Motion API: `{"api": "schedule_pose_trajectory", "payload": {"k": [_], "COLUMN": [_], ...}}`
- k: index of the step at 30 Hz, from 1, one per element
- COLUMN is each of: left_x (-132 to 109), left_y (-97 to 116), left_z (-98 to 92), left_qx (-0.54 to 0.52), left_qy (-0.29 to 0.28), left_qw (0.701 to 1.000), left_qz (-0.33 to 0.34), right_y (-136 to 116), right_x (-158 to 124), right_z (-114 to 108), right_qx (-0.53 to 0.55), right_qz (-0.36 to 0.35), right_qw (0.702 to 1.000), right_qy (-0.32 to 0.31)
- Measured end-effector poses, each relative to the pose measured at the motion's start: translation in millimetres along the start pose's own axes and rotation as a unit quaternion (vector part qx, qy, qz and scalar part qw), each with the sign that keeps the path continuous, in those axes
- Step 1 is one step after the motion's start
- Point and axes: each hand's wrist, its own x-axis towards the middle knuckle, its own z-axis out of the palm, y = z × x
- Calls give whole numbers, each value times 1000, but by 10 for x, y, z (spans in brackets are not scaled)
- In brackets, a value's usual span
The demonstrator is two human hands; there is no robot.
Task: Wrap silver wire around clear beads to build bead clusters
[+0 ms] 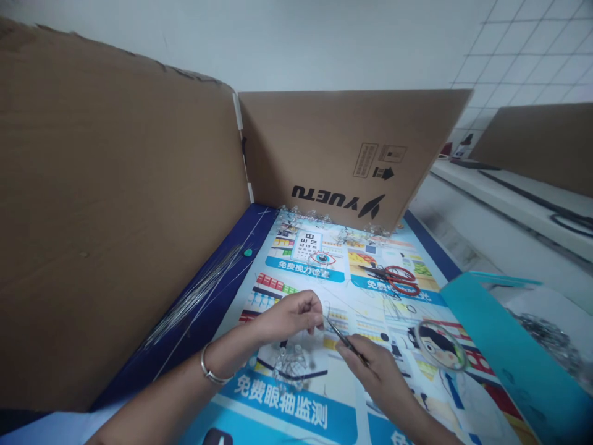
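Metal-looking slim tool (346, 343) clasped in right hand (370, 366); left hand (294, 314) pinched closed, contents unclear; red-handled scissors (387, 272) farther right.

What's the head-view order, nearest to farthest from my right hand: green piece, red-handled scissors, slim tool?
1. Slim tool, in your right hand
2. Red-handled scissors, ahead, on printed sheet
3. Green piece, left, on blue surface
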Motion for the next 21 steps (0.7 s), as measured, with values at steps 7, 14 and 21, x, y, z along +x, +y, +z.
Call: {"api": "schedule_pose_trajectory", "payload": {"k": [7, 14, 21], "left_x": [-240, -426, -440], "left_y": [-140, -370, -489], "left_z": [-186, -238, -215], "left_qx": [113, 64, 11], "left_qy": [57, 74, 38], "left_qw": [992, 995, 999], "left_qz": [24, 13, 10], "right_y": [62, 166, 191], "right_x": [-110, -151, -132], "right_z": [145, 275, 352], "right_qx": [-15, -38, -58], "right_qz": [-24, -52, -108], "right_qw": [999, 998, 990], "right_qy": [-25, 5, 67]}}
